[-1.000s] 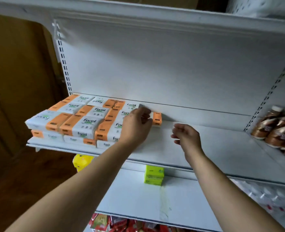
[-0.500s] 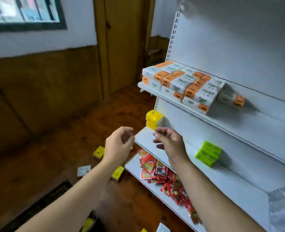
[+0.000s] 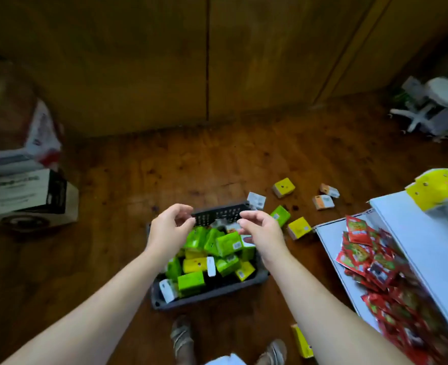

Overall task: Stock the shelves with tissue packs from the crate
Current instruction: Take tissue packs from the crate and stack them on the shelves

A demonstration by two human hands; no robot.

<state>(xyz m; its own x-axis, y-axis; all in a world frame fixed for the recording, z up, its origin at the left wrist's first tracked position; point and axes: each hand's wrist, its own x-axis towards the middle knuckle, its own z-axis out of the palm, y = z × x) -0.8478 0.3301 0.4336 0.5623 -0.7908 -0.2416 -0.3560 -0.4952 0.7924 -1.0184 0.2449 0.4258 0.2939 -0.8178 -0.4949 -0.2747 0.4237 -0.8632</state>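
A dark grey crate (image 3: 219,216) stands on the wooden floor below me, filled with several green and yellow tissue packs (image 3: 227,243). My left hand (image 3: 170,229) hovers over the crate's far left part, fingers loosely curled, holding nothing. My right hand (image 3: 261,233) hovers over its far right part, also loosely curled and holding nothing. Both hands are above the packs, not touching them. A yellow pack (image 3: 437,189) sits on the white shelf (image 3: 425,241) at the right edge.
Several loose packs (image 3: 283,187) lie scattered on the floor right of the crate. Red sachets (image 3: 370,262) fill the lowest shelf at right. Cardboard boxes (image 3: 28,196) stand at left, a white chair base (image 3: 428,111) at far right. My feet (image 3: 182,335) are just behind the crate.
My view swung from the shelf of orange-and-white packs down to the crate on the floor. Both hands came away from the shelf and now hang over the crate.
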